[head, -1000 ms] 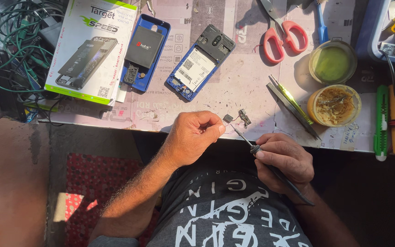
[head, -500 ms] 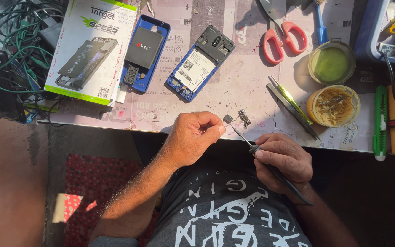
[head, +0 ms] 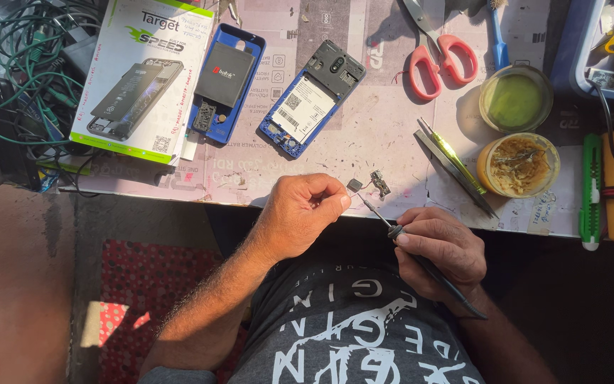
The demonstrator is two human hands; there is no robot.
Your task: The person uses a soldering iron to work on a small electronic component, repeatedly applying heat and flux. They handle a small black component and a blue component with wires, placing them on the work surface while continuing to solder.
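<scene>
Nothing has shifted since the earlier frames. Near the table edge, the left hand [head: 305, 213] curls, fingertips pinched beside a small chip [head: 354, 185]. To the right, the right hand [head: 438, 249] grips one slim tool [head: 421, 259], tip by the chip. Farther off lie two opened phones [head: 313, 99] and one pair of scissors [head: 438, 53].

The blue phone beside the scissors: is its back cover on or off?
Off. The blue phone lies face down with its labelled battery and camera module exposed; no cover sits over them.
</scene>
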